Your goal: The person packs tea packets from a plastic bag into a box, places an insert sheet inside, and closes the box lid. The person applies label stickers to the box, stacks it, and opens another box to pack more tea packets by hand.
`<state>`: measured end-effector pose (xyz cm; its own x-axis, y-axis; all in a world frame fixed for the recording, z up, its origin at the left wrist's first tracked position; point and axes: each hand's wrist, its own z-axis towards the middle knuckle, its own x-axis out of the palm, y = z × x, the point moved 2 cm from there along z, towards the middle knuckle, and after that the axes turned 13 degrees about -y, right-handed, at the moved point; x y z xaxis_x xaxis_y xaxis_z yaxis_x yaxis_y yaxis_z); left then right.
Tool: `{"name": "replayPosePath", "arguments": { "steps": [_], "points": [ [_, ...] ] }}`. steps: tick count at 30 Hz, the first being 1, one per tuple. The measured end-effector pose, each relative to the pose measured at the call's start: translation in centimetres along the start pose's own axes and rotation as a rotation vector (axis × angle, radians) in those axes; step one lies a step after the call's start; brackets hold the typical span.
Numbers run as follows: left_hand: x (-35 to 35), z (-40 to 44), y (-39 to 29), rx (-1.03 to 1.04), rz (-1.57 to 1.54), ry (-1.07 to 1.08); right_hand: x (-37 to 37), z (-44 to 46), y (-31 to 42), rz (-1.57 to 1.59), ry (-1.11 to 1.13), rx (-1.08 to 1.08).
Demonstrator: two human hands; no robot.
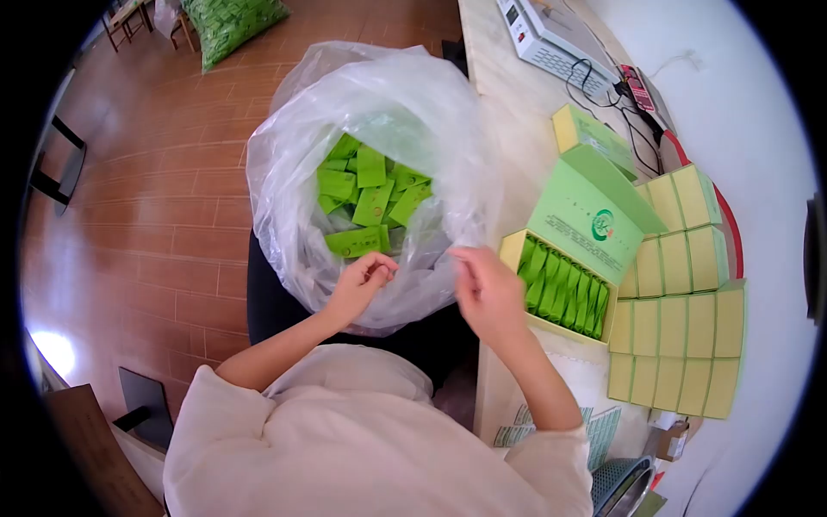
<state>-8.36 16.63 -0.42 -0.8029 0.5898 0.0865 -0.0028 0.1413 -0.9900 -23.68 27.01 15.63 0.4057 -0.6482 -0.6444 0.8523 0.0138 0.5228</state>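
Note:
A large translucent plastic bag stands open in front of my body, with several flat green packets inside. My left hand is over the bag's near edge, its fingers curled together below the nearest packet, with nothing visible in them. Right of it, my right hand hangs over the bag's near right side, its fingertips smeared. Beside that hand, an open yellow-green box on the table holds a row of upright green packets; its printed lid is tilted back.
Several yellow-green boxes are stacked against the wall. A closed box, a white device and cables lie farther back on the table. Printed sheets and a basket are near my right elbow. A green sack sits on the floor.

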Motion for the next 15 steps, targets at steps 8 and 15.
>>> {"name": "replayPosePath", "arguments": {
  "steps": [8,15],
  "points": [
    [-5.5,-1.5,2.5,-0.065,-0.141,-0.195,20.9,-0.9,-6.0,-0.372,0.442,-0.173],
    [-11.4,-0.4,3.4,-0.038,-0.145,-0.423,19.1,-0.7,-4.9,-0.312,0.47,-0.047]
  ]
}}
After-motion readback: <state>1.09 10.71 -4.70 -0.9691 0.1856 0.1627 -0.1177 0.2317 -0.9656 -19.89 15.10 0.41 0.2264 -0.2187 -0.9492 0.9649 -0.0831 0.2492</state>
